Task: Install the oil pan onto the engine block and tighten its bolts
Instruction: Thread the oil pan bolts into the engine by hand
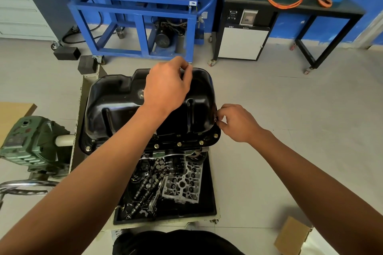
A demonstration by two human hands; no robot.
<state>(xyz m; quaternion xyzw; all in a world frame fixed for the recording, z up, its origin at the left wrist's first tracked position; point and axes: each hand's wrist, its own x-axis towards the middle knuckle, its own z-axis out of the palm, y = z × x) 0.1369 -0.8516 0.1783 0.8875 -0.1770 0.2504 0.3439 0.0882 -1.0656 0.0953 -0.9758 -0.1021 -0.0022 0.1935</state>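
a workshop with a pale tiled floor, a blue steel frame point(132, 12) at the back; in the middle the black oil pan point(116, 97) sits sump-up on its mount, the engine block beneath it all but hidden

the right hand point(238, 124) pinches a small bolt point(216, 119) between thumb and fingertips, right at the pan's flange; just toward the person from that pinch, 4 seated bolts point(179, 144) show along the near flange, and 1 more sits at the far-left corner from it. the left hand point(165, 87) reaches across the sump, well beyond and to the left of the right pinch, fingers curled at the far rim; whether it pinches a bolt there or only steadies the edge cannot be told

below the right wrist lies a black tray point(211, 196) of engine parts

judgement: this is hand-starting. the bolt should go in square to the flange and turn freely by fingertip; any early bind means cross-threading, so back out and retry. every bolt should be loosely started before tightening, then snugged crosswise so the flange seats evenly
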